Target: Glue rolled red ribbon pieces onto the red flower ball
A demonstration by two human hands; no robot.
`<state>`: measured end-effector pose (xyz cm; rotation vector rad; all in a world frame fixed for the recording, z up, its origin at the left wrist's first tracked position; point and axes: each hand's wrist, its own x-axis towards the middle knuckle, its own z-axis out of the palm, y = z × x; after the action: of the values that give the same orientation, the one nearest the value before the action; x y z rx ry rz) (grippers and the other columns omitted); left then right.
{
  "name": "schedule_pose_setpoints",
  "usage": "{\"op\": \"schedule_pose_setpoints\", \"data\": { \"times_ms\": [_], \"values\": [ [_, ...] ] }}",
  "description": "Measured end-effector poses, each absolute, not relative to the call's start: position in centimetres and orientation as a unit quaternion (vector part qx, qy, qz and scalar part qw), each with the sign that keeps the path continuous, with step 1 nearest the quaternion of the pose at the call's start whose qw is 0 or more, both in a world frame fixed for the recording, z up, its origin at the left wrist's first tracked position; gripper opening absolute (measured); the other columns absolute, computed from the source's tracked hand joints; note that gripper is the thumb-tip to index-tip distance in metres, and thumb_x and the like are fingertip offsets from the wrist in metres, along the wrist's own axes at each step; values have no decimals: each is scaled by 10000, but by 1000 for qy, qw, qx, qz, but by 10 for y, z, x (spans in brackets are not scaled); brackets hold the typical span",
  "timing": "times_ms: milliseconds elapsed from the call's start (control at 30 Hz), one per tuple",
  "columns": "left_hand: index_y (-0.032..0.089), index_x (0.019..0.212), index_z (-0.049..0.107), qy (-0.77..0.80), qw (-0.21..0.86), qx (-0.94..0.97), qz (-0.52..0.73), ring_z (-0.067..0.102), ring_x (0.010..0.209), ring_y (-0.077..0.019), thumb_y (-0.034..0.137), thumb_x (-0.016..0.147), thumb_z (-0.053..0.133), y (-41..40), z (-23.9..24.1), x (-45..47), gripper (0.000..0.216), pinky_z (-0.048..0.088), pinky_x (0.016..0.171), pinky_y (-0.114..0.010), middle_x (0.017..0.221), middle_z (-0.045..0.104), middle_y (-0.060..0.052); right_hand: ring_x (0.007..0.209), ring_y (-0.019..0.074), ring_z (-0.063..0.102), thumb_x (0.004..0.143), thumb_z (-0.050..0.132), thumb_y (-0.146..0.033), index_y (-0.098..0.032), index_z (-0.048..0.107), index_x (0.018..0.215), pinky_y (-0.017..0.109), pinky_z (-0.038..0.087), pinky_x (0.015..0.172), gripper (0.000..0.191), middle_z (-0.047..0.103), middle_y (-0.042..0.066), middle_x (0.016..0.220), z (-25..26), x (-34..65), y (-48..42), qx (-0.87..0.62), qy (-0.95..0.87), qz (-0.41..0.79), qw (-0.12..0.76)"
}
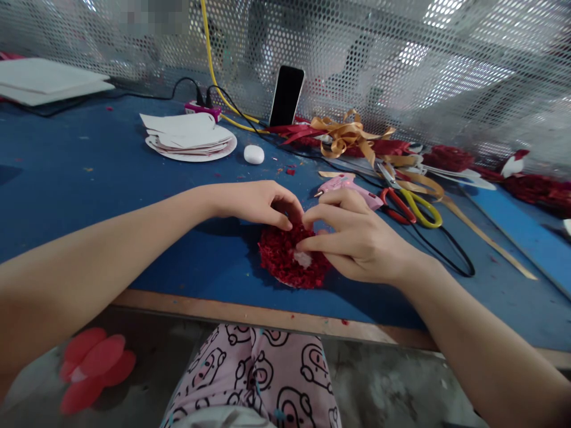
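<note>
A round red crinkled paper flower disc (285, 261) lies on the blue table (89, 178) near its front edge, with a small white bare spot near its middle. My left hand (256, 202) rests above the disc's far edge, its fingers curled and pinched down onto the red petals. My right hand (357, 238) comes in from the right, fingers pressed together at the disc's top right. Both sets of fingertips meet over the far rim of the disc. What they pinch between them is too small to name.
A pink glue gun (352, 187) lies just behind my right hand, with red and yellow scissors (410, 205) and a black cord to its right. Gold ribbon (352, 134), a propped phone (286, 95), a white pebble-shaped case (254, 154) and a stack of white paper discs (190, 139) lie farther back.
</note>
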<state>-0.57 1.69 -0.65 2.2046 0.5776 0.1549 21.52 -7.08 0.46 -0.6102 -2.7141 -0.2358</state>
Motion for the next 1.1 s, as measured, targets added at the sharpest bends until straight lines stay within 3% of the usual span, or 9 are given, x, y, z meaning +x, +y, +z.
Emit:
{"op": "schedule_pose_setpoints", "data": {
  "times_ms": [400,600,733,800,900,1000,1100],
  "values": [
    [224,1059,740,234,426,871,66,671,814,-142,235,808,649,17,-7,-6,267,479,763,-229,914,753,14,1034,243,529,891,513,-84,-267,758,939,431,443,866,309,681,46,1007,3,218,-69,-231,-942,-149,195],
    [209,1036,744,263,464,840,104,676,914,-152,203,863,571,14,-8,-5,245,500,820,-241,1031,760,-14,950,256,582,940,454,-182,-260,735,1026,456,451,906,304,685,74,935,1,235,-51,-456,-809,-214,304],
    [151,1103,695,314,474,795,212,667,748,-138,220,899,537,18,-18,-1,267,525,685,-248,950,743,-73,1108,340,572,955,462,-365,-155,667,1195,496,419,972,379,672,170,1145,-5,252,-35,-638,-704,-220,222],
    [131,1078,689,357,451,771,272,675,726,-130,150,892,473,24,-24,0,286,529,662,-244,953,732,-90,1159,397,553,947,468,-496,-101,662,1179,521,407,971,497,654,223,1180,-10,260,-29,-702,-669,-197,146],
    [120,1081,685,379,406,763,330,709,839,-145,2,776,374,34,-30,-4,452,567,785,-287,999,745,-94,1108,405,587,895,502,-655,-110,687,1105,514,407,964,613,680,222,1115,-18,270,-20,-721,-681,-123,40],
    [132,1062,707,375,273,824,326,703,1003,-191,-12,689,382,46,-33,-10,515,545,952,-366,1058,760,-83,1118,394,596,932,501,-544,-102,665,1136,498,412,965,513,670,239,1168,-23,277,-11,-714,-692,-106,20],
    [159,1061,730,372,132,871,294,671,1104,-238,41,719,427,54,-37,-14,472,497,1037,-424,1144,751,-80,1102,370,617,947,489,-377,-82,649,1106,461,432,954,371,675,242,1141,-23,281,-6,-712,-695,-92,40]
  ]
}}
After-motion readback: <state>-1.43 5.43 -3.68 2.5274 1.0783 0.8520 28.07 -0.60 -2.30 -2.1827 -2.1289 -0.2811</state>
